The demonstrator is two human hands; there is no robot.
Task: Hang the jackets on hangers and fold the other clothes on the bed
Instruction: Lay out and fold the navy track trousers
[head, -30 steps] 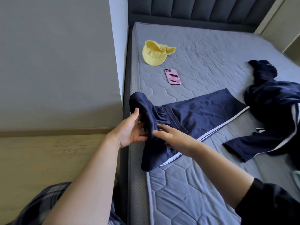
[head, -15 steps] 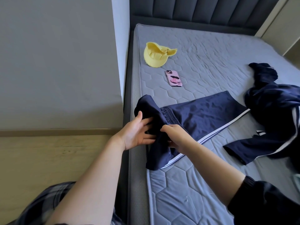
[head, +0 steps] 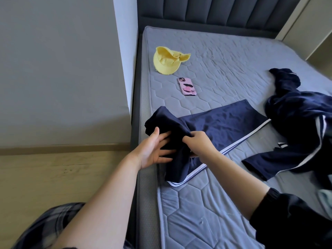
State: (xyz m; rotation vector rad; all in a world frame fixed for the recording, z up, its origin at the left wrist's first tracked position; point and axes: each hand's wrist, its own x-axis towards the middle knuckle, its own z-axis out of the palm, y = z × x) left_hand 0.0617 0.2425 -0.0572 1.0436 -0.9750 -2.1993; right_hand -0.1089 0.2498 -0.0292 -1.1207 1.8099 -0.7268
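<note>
Navy trousers (head: 221, 123) with a white side stripe lie across the grey mattress (head: 206, 203), waistband end bunched at the left edge. My left hand (head: 154, 150) lies with straight fingers flat against the bunched waistband fabric. My right hand (head: 199, 144) grips the same bunch from the right, fingers curled into the cloth. A crumpled navy jacket (head: 301, 126) with white stripes lies at the right of the bed.
A yellow visor cap (head: 167, 62) and a pink phone (head: 187, 86) lie near the head of the bed. A padded headboard (head: 215, 11) stands behind. A grey wall (head: 62, 69) and wooden floor (head: 53, 177) border the left side.
My right hand has moved left onto the bunched waistband and closed on it. The trousers' end has been gathered tighter between both hands.
</note>
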